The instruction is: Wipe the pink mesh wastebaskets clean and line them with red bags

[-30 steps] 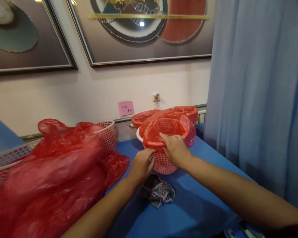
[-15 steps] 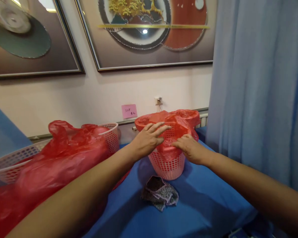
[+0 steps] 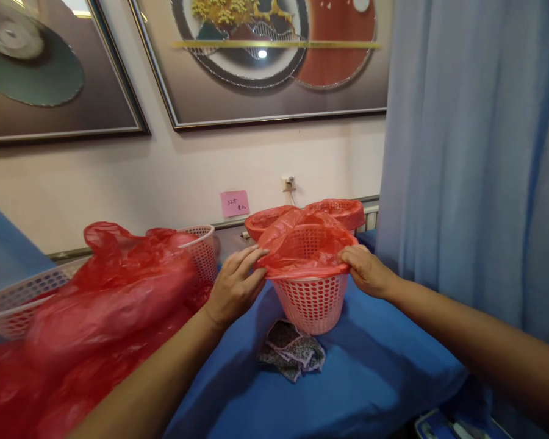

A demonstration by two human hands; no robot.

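Observation:
A pale perforated plastic basket (image 3: 312, 305) stands upright on the blue-covered surface, with a thin red plastic bag (image 3: 302, 268) spread inside it and folded over its rim. At the rim's left side, my left hand (image 3: 238, 283) pinches the bag's edge between thumb and fingers. My right hand (image 3: 369, 271) is closed on the bag at the right side of the rim, thumb toward the inside. Just in front of the basket lies a crumpled dark grey cloth (image 3: 293, 350) with a light pinkish border.
Behind are two more red-lined baskets (image 3: 341, 207). On the left, a heap of red plastic bags (image 3: 119, 299) lies against a white basket (image 3: 205, 250) and a wider white basket (image 3: 9, 317). A blue curtain (image 3: 466, 152) hangs at the right.
My left hand has moved left and down to the rim, and my right hand slightly right. The bag's front edge is now spread wider over the basket's rim.

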